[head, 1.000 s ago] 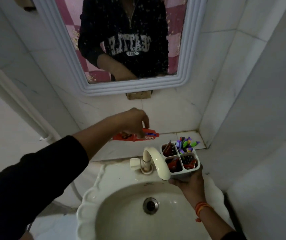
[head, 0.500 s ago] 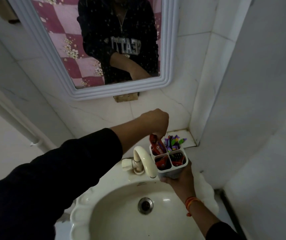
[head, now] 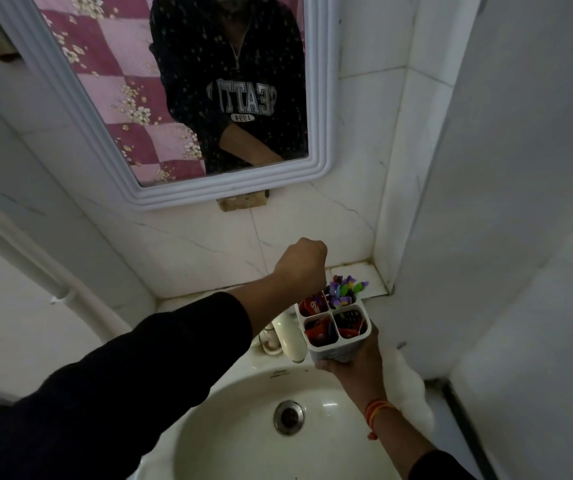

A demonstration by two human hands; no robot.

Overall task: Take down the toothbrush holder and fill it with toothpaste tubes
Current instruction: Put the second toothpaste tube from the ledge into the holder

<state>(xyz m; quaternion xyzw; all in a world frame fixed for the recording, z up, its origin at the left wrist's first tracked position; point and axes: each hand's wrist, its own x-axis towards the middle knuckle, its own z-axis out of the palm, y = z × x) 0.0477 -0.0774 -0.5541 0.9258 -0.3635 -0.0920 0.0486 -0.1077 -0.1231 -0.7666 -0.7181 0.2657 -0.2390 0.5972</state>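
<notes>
Down over the back right edge of the sink, the right hand carries the toothbrush holder from beneath, its grip wrapped around the holder's lower wall. One holder shows, white, split into four compartments. Three of them hold red toothpaste tubes: the far left one has a red tube standing up, and the two near compartments hold red tubes as well, though how many lie in each cannot be told. The fourth, far right compartment is packed with a bunch of purple and green toothbrushes, too crowded to count. The left hand hangs just above the far left compartment, fingers curled down into a closed grip; whether they touch the tube below is hidden by the hand itself. One cream tap stands at the sink's back edge, just left of the holder. One drain sits in the basin. One framed mirror hangs on the tiled wall above.
</notes>
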